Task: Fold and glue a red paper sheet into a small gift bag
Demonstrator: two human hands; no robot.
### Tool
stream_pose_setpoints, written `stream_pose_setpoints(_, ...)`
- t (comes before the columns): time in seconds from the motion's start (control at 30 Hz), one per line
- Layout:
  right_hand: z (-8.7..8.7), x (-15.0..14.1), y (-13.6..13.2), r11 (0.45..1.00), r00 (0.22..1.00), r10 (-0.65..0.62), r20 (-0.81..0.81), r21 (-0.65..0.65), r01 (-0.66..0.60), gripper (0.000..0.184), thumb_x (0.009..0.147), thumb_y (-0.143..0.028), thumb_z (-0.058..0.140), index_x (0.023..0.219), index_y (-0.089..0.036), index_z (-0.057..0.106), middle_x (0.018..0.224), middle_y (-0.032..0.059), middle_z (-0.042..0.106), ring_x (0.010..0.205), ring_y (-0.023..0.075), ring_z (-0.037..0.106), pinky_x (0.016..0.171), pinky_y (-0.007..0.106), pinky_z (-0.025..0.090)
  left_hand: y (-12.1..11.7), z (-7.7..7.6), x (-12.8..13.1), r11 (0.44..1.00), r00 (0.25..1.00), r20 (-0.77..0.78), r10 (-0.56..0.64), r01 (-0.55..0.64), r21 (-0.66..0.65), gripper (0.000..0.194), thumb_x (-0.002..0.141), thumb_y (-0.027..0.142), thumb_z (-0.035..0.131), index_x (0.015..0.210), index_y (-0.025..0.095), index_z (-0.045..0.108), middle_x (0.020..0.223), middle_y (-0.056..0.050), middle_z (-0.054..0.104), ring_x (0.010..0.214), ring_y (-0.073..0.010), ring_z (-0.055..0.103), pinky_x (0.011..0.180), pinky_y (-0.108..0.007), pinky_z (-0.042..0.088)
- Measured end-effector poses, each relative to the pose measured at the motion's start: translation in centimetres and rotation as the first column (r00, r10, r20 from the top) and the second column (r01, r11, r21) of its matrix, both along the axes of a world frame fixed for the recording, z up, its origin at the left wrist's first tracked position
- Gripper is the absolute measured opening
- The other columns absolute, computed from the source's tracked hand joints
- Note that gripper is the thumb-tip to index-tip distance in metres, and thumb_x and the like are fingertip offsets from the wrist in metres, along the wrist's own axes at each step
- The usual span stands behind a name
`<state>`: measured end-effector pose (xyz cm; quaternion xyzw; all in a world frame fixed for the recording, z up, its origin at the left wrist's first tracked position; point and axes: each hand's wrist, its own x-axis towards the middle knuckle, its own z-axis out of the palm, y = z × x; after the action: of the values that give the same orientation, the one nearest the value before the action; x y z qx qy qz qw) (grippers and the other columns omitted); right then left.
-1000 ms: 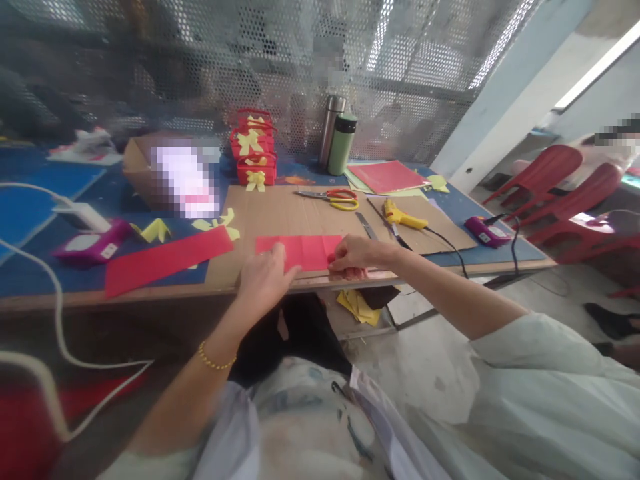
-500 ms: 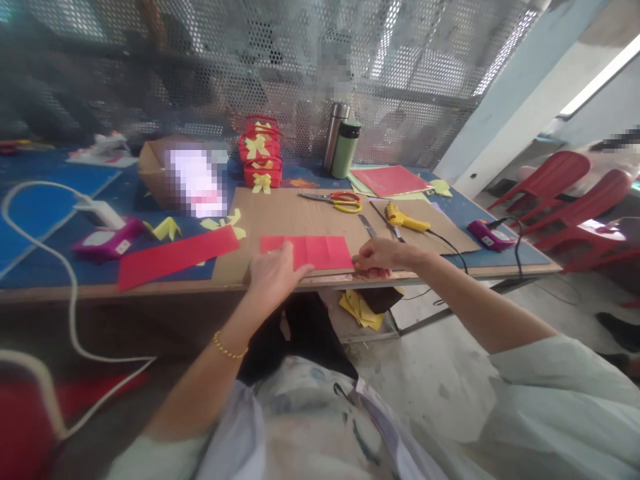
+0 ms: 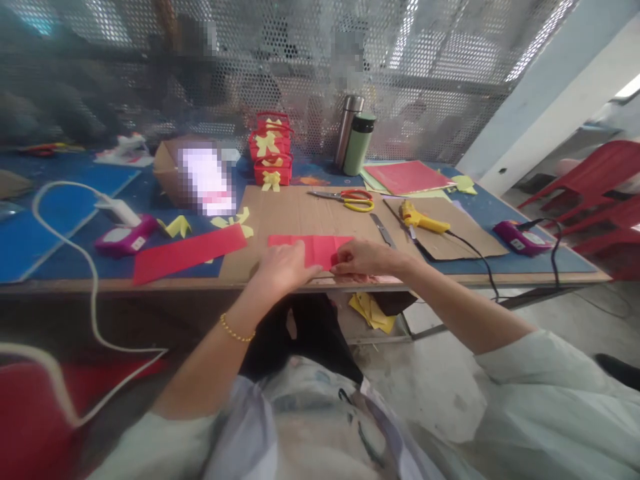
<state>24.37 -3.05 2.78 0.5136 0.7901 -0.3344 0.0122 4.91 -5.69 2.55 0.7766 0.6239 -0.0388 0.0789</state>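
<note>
A red paper strip (image 3: 320, 249) with crease lines lies near the front edge of a cardboard sheet (image 3: 295, 207). My left hand (image 3: 286, 263) rests on its left part, thumb stretched to the right along the near edge. Over the right part is my right hand (image 3: 357, 257), fingers curled and pinched at the paper, hiding that end. Left of the hands a second red strip (image 3: 190, 253) lies slanted. Behind them are scissors (image 3: 357, 199) with red and yellow handles. A grey blade-like tool (image 3: 382, 229) and a yellow glue gun (image 3: 423, 219) lie to the right.
Small red boxes with yellow bows (image 3: 271, 167) stand at the back, near a green bottle (image 3: 359, 143) and a steel flask (image 3: 346, 133). Purple power blocks (image 3: 125, 235) with cords sit on both sides. Yellow paper pieces and a lit screen (image 3: 206, 177) are left.
My right hand has moved left from the strip's right end onto the paper. My left hand stays on the strip. The view has shifted slightly.
</note>
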Motion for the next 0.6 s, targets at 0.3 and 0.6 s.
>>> stream_pose_setpoints(0.3, -0.5, 0.5, 0.3, 1.000, 1.000, -0.014, -0.019, 0.006, 0.014, 0.028, 0.086, -0.034, 0.064, 0.063, -0.019, 0.060, 0.051, -0.0028, 0.060, 0.047, 0.0099, 0.055, 0.049, 0.022, 0.038, -0.2, 0.0, -3.2, 0.997, 0.997, -0.009, 0.077, -0.077, -0.014, 0.037, 0.091, 0.054, 0.053, 0.101, 0.020, 0.063, 0.094, -0.014, 0.074, 0.095, -0.0351, 0.070, 0.075, -0.038, 0.047)
stream_pose_setpoints(0.6, -1.6, 0.9, 0.8, 1.000, 0.997, 0.003, -0.082, -0.009, -0.004, 0.028, 0.085, -0.034, 0.063, 0.062, -0.019, 0.057, 0.049, -0.0029, 0.056, 0.046, 0.0106, 0.054, 0.046, 0.021, 0.037, -0.5, 0.0, -5.7, 0.995, 0.995, 0.029, 0.094, -0.094, -0.017, 0.022, 0.090, 0.044, 0.053, 0.083, 0.023, 0.053, 0.076, -0.005, 0.066, 0.070, -0.0237, 0.061, 0.060, -0.034, 0.032)
